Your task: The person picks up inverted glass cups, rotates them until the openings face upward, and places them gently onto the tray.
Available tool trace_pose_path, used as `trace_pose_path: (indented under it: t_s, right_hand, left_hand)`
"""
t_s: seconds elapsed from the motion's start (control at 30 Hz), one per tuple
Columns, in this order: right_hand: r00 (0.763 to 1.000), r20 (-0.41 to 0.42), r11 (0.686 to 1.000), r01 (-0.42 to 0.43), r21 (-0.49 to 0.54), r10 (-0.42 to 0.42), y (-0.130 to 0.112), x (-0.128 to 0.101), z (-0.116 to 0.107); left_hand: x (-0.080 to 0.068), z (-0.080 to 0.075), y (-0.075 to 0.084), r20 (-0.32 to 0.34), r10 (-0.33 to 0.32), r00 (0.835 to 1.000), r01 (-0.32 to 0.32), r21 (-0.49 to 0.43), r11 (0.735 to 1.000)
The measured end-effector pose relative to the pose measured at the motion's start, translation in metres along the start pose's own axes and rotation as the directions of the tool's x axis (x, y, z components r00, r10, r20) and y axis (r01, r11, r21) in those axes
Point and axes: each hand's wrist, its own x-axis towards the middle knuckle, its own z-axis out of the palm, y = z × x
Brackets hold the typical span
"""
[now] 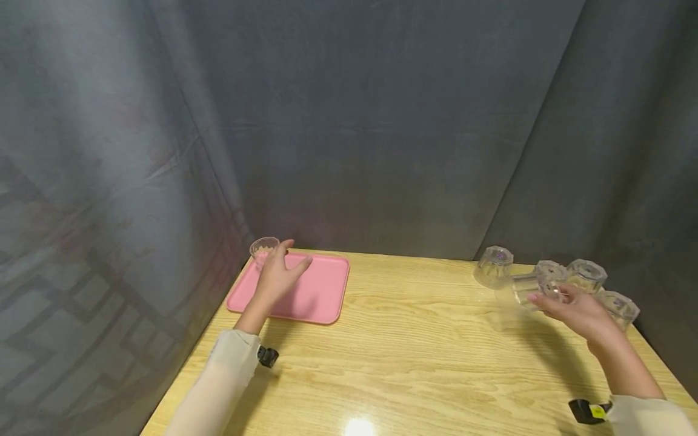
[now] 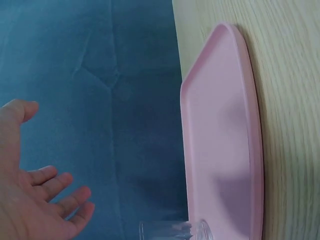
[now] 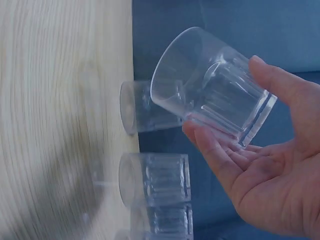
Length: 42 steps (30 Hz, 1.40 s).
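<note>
My left hand point(image 1: 275, 277), its fingers loosely spread, is above the pink tray point(image 1: 325, 289) and right beside a clear glass point(image 1: 262, 248). That glass stands upright at the tray's far left corner, partly hidden by the hand in the head view. At the right, my right hand point(image 1: 588, 313) holds another clear glass point(image 3: 215, 87) between thumb and fingers near its thick base. This glass is tilted in the air, its wide mouth pointing left in the head view and away from the palm.
Several clear glasses stand upside down at the table's far right, among them one glass point(image 1: 493, 267) at the back and another glass point(image 1: 618, 309) by the right edge. Grey curtain point(image 1: 371, 133) hangs behind the wooden table point(image 1: 414, 363).
</note>
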Motion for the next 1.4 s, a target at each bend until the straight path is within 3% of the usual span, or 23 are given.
trace_pose_path:
  t_s: [0.27, 0.4, 0.57, 0.83, 1.0, 1.2, 1.4]
  right_hand:
    - [0.996, 0.001, 0.983, 0.09, 0.159, -0.091, -0.005, 0.0, 0.016]
    - [0.99, 0.006, 0.956, 0.131, 0.263, -0.138, -0.01, -0.002, 0.024]
    - [0.983, 0.025, 0.881, 0.151, 0.449, -0.182, -0.015, -0.002, 0.031]
    - [0.971, 0.03, 0.763, 0.168, 0.624, -0.238, -0.023, -0.004, 0.043]
    - [0.959, 0.012, 0.706, 0.201, 0.679, -0.285, -0.03, -0.006, 0.051]
    - [0.949, -0.009, 0.673, 0.231, 0.703, -0.316, -0.039, -0.007, 0.059]
    - [0.934, -0.032, 0.591, 0.25, 0.767, -0.355, -0.05, -0.007, 0.068]
  left_hand:
    - [-0.006, 0.006, 0.007, 0.012, 0.016, 1.0, -0.016, -0.039, 0.999]
    - [-0.008, 0.009, 0.01, 0.006, 0.026, 1.0, -0.025, -0.032, 0.999]
    - [-0.01, 0.012, 0.012, 0.005, 0.027, 1.0, -0.027, -0.025, 0.999]
    - [-0.015, 0.015, 0.019, 0.017, 0.056, 0.998, -0.054, -0.078, 0.995]
    - [-0.018, 0.019, 0.027, 0.029, 0.059, 0.998, -0.055, -0.122, 0.991]
    - [-0.021, 0.025, 0.034, 0.045, 0.062, 0.997, -0.053, -0.187, 0.981]
    - [-0.022, 0.033, 0.039, 0.047, 0.069, 0.996, -0.057, -0.223, 0.973]
